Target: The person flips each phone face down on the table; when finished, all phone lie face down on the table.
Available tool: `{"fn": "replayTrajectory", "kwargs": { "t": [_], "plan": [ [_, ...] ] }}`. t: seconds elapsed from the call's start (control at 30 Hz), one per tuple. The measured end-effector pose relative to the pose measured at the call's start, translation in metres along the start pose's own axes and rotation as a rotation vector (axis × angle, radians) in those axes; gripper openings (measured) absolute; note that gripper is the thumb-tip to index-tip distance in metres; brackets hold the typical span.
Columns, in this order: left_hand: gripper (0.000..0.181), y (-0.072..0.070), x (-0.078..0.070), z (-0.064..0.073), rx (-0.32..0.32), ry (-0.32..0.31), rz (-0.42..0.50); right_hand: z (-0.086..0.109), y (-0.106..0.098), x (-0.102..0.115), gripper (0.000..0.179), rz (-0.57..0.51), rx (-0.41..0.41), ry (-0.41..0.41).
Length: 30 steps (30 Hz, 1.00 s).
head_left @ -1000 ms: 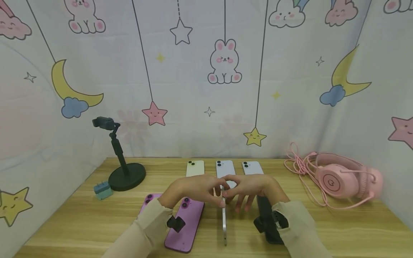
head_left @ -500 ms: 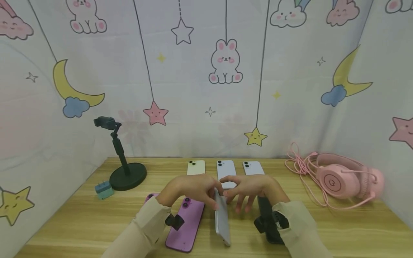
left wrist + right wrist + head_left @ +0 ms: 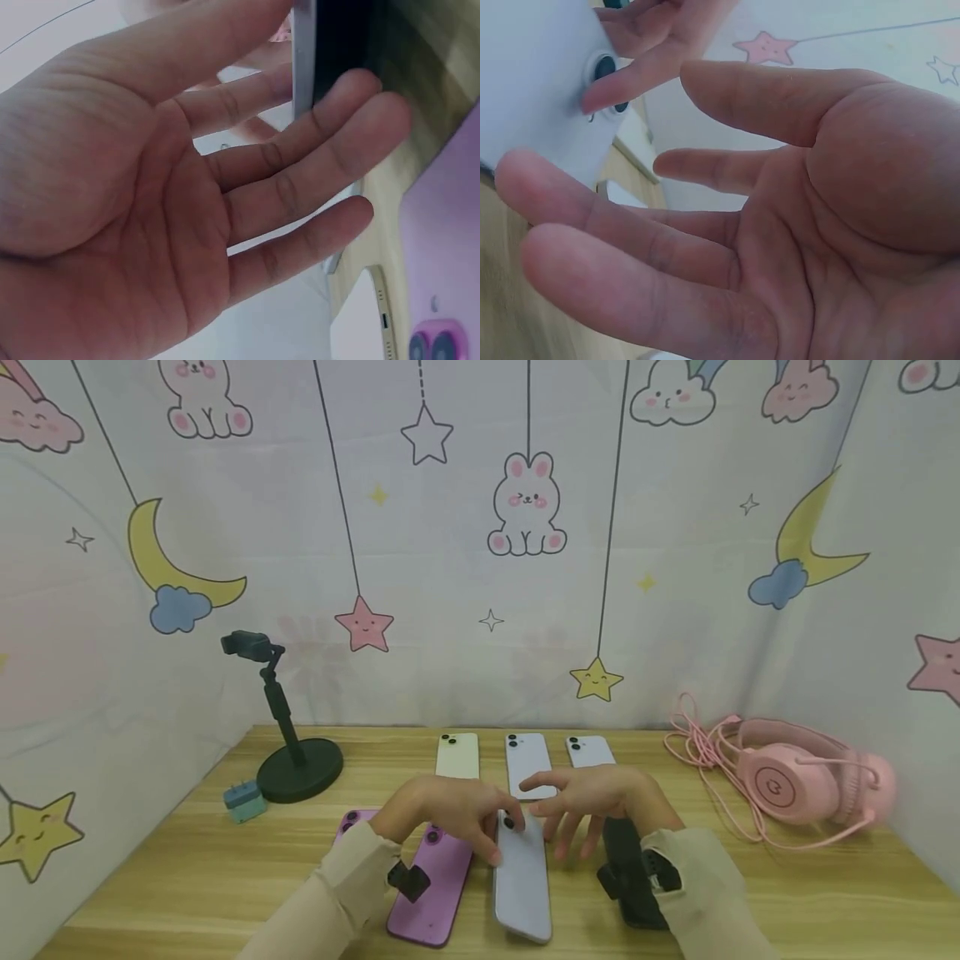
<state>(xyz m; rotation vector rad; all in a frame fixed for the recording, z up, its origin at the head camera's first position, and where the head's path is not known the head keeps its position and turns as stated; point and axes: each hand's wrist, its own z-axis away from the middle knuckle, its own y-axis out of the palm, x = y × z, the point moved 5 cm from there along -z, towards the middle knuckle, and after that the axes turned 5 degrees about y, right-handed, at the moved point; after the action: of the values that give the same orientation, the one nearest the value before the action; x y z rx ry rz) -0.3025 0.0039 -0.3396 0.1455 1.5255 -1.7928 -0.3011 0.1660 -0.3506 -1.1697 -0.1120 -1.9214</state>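
A pale smartphone stands slightly tilted at the front middle of the table, its back and camera lenses toward me. My left hand pinches its upper left part, thumb at the side edge and index finger on the back by the lenses. In the left wrist view the phone's edge and dark screen side show beyond the thumb; the other fingers extend beneath. My right hand hovers at the phone's right with fingers spread, holding nothing. A purple smartphone lies left of the pale one, partly under my left wrist.
Another purple phone is mostly hidden by the left sleeve. A black phone-shaped object lies under the right wrist. Behind are a cream phone and two pale phones. A black stand, charger and pink headphones flank them.
The pale phone has turned from edge-on to showing its back, its top in my left hand throughout. My right hand has come off it and moved slightly right.
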Motion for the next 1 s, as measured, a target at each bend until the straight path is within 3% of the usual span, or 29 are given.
{"fn": "replayTrajectory", "kwargs": {
  "t": [0.3,0.63,0.8,1.0],
  "plan": [
    [0.06,0.016,0.006,-0.006,0.122,-0.045,0.02,0.002,-0.003,-0.003,0.065,0.015,-0.015,0.016],
    [0.062,0.02,0.005,-0.009,0.089,-0.16,-0.041,0.004,-0.007,-0.003,0.055,0.016,-0.042,0.027],
    [0.059,0.021,0.004,-0.008,0.085,-0.17,-0.056,0.005,-0.007,-0.003,0.055,0.014,-0.036,0.023],
    [0.057,0.022,-0.004,-0.01,0.096,-0.171,-0.157,0.006,-0.009,-0.006,0.054,0.001,-0.031,0.025]
  ]
}}
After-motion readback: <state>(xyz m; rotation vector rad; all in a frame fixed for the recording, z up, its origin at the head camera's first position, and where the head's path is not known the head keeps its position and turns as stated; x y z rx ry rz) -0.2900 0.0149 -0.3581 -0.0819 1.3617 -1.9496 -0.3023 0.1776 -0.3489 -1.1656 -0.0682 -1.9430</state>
